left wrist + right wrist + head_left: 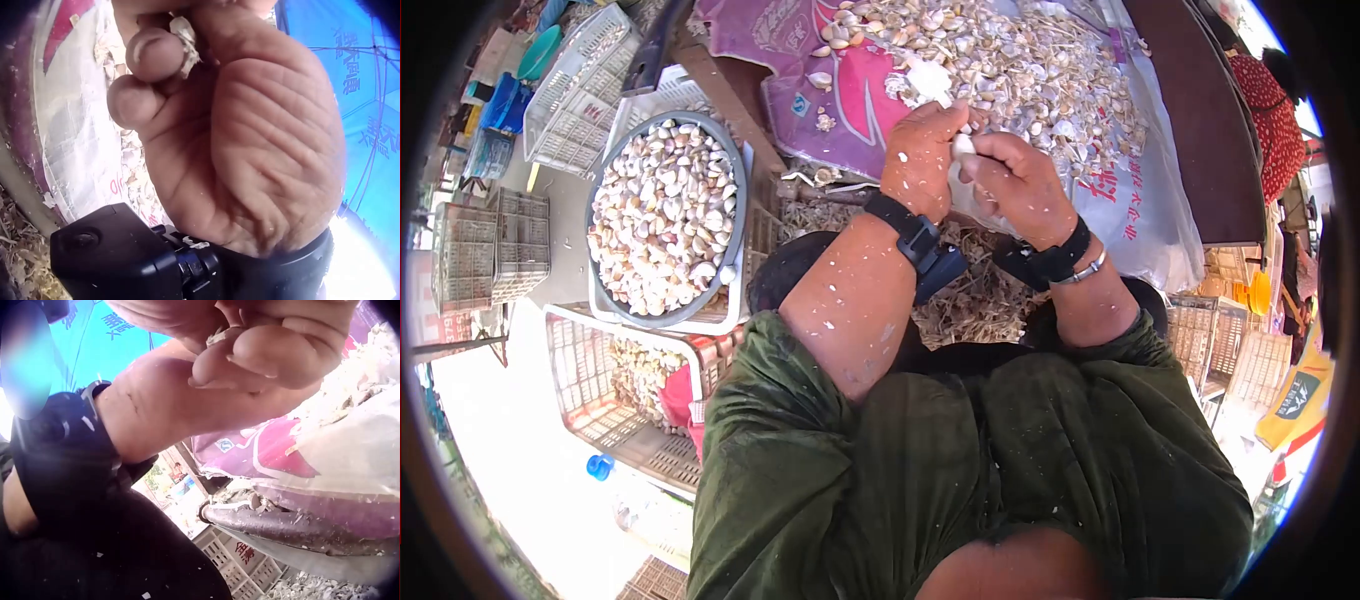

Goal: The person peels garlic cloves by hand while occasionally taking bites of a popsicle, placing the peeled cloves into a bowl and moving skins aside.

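Note:
Both hands meet over the near edge of a heap of garlic cloves and peel (1040, 75). A pale garlic clove (963, 147) shows between them in the head view. My right hand (1025, 185) pinches it between thumb and forefinger. My left hand (922, 160) holds the clove from the other side, its fingers curled in the left wrist view. A scrap of papery skin (185, 44) sticks out between those fingers. In the right wrist view, the curled fingers of the right hand overlap the left forearm, and most of the clove is hidden.
The heap lies on a purple printed sack (800, 110) and clear plastic. Left of it stands a grey basin (741, 190) of garlic cloves on a white crate. Another plastic crate (580, 385) sits nearer. Dry peel (970, 310) litters the ground below the hands.

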Motion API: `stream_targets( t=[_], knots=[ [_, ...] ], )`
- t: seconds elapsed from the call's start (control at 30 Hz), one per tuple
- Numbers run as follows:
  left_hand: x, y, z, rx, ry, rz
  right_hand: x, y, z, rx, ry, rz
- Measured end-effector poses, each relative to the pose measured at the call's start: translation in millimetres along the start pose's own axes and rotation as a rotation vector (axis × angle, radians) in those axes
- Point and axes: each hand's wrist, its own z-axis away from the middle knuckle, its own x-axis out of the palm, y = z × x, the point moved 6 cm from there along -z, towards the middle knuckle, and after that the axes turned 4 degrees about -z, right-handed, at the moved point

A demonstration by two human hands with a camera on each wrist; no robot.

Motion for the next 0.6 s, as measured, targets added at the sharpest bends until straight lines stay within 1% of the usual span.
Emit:
stream_targets(
  t=[0.07,0.13,0.17,0.2,0.23,0.27,0.33,0.4,0.47,0.5,0.53,0.57,0.6],
  knots=[
    [-10.3,11.9,3.0,0.044,0.090,-0.241,4.0,-32.2,5.9,0.018,-0.003,-0.144],
    [-9.4,33.8,16.4,0.432,-0.018,-0.746,27.5,-74.6,9.3,-0.090,-0.107,-0.240],
    [-16.4,15.5,7.3,0.338,0.009,-0.438,40.1,-92.3,11.3,-0.096,-0.123,-0.246],
    [-23.0,1.4,0.1,0.244,0.028,-0.125,66.0,-111.7,14.7,-0.104,-0.280,-0.288],
    [-31.9,13.9,3.9,0.259,0.031,-0.124,92.1,-128.4,16.9,-0.112,-0.438,-0.325],
    [-33.0,15.0,7.7,0.277,0.029,-0.150,115.1,-140.6,15.3,-0.149,-0.544,-0.243],
    [-40.1,30.1,12.6,0.309,0.028,-0.209,163.8,-151.9,3.9,-0.107,-0.645,-0.174],
    [-47.6,44.8,15.9,0.341,0.033,-0.272,207.0,-150.5,-20.6,-0.177,-0.704,-0.080],
    [-56.3,59.2,22.4,0.369,0.039,-0.336,247.1,-147.7,-45.3,-0.205,-0.742,-0.001],
    [-60.0,64.6,25.7,0.380,0.042,-0.367,259.7,-151.1,-50.9,-0.187,-0.731,0.045],
    [-63.2,67.1,30.4,0.385,0.045,-0.393,274.4,-138.0,-63.9,-0.182,-0.740,0.046],
    [-65.4,66.7,35.9,0.386,0.046,-0.415,282.6,-127.8,-80.8,-0.536,-0.567,0.234],
    [-65.4,65.5,38.7,0.386,0.042,-0.436,286.1,-138.7,-74.6,-0.882,-0.370,0.422]
  ],
)
